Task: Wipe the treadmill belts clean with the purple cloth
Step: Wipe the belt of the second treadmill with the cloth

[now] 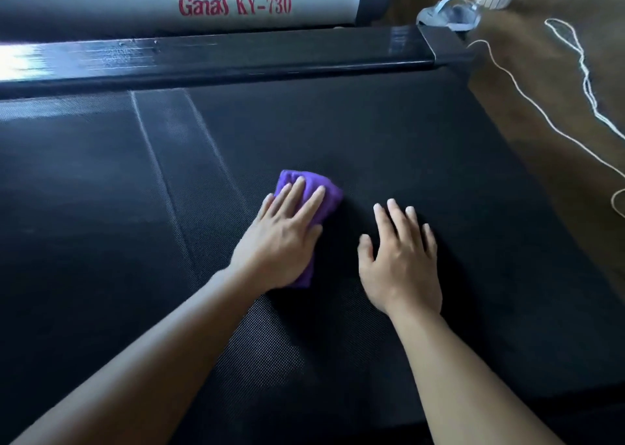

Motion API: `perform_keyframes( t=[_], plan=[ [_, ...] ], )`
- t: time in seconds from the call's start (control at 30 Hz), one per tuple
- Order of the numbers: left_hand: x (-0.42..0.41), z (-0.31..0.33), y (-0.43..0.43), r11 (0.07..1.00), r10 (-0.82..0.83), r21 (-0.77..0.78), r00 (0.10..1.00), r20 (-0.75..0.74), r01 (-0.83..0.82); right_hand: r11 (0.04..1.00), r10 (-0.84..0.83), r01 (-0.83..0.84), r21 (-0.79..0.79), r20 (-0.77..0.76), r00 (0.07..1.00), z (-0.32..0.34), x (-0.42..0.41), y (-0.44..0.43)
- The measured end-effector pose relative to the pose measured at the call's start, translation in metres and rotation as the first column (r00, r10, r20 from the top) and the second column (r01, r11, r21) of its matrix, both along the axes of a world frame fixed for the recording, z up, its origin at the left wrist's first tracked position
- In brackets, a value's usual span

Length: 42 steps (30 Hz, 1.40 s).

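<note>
Treadmill belt (439, 140) fills the view, black, finely woven, pale streaks curving down its left half. Mid-belt sits the purple cloth (326, 190), bunched, and the left hand (280, 238) lies flat on top, fingers straight and slightly spread, pressing it down. Just beside it the right hand (399, 262) rests palm-down on bare belt, fingers fanned a little. Along the far edge runs a glossy black rail (236, 58), and beyond it a grey bar (101, 4) lettered "Ganas KY-730" in red. Off right, brown floor (527, 41) with a white cord (527, 96) trailing across.
</note>
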<state>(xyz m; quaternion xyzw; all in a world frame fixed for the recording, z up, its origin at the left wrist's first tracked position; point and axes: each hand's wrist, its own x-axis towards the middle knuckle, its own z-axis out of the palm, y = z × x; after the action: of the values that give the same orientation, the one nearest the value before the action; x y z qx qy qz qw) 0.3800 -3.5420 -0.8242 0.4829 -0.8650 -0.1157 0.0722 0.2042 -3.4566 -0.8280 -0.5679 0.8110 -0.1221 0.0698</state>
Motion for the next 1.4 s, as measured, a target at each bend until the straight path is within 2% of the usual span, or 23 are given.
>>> perform_keyframes(
  t=[0.2, 0.33, 0.43, 0.57, 0.7, 0.87, 0.93, 1.1, 1.27, 1.4],
  plan=[
    [0.057, 0.001, 0.0, 0.979, 0.199, 0.046, 0.98, 0.018, -0.199, 0.998, 0.063, -0.059, -0.026, 0.241, 0.968, 0.014, -0.029, 0.002],
    [0.022, 0.003, -0.042, 0.939, 0.341, 0.039, 0.94, -0.001, -0.34, 0.999, 0.031, -0.03, -0.012, 0.12, 0.992, 0.024, -0.081, 0.014],
    [-0.023, 0.007, -0.066, 0.912, 0.403, 0.08, 0.915, 0.01, -0.403, 0.995, -0.062, 0.061, 0.074, 0.007, 0.998, 0.03, -0.128, 0.023],
    [-0.098, 0.009, -0.075, 0.938, 0.334, 0.093, 0.943, 0.002, -0.333, 0.975, -0.144, 0.152, 0.16, -0.061, 0.988, 0.023, -0.162, 0.036],
    [-0.158, 0.007, -0.036, 0.997, 0.078, 0.011, 0.997, 0.006, -0.078, 0.981, -0.15, 0.162, 0.106, -0.115, 0.982, 0.012, -0.16, 0.036],
    [-0.124, 0.01, 0.015, 0.99, -0.141, 0.005, 0.989, 0.049, 0.141, 0.985, -0.156, 0.163, 0.061, -0.111, 0.982, 0.009, -0.162, 0.037],
    [-0.089, 0.01, 0.013, 0.992, -0.127, 0.012, 0.99, 0.062, 0.126, 0.985, -0.155, 0.163, 0.063, -0.114, 0.981, 0.008, -0.162, 0.036],
    [-0.041, 0.005, -0.038, 0.989, 0.146, 0.02, 0.989, 0.025, -0.146, 0.985, -0.157, 0.164, 0.044, -0.13, 0.979, 0.007, -0.161, 0.036],
    [-0.095, 0.005, -0.083, 0.943, 0.324, 0.074, 0.946, 0.017, -0.324, 0.986, -0.16, 0.166, 0.029, -0.143, 0.977, 0.006, -0.161, 0.036],
    [-0.16, 0.01, -0.082, 0.972, 0.224, 0.065, 0.974, 0.012, -0.225, 0.985, -0.168, 0.173, 0.019, -0.147, 0.975, 0.005, -0.161, 0.035]
  ],
)
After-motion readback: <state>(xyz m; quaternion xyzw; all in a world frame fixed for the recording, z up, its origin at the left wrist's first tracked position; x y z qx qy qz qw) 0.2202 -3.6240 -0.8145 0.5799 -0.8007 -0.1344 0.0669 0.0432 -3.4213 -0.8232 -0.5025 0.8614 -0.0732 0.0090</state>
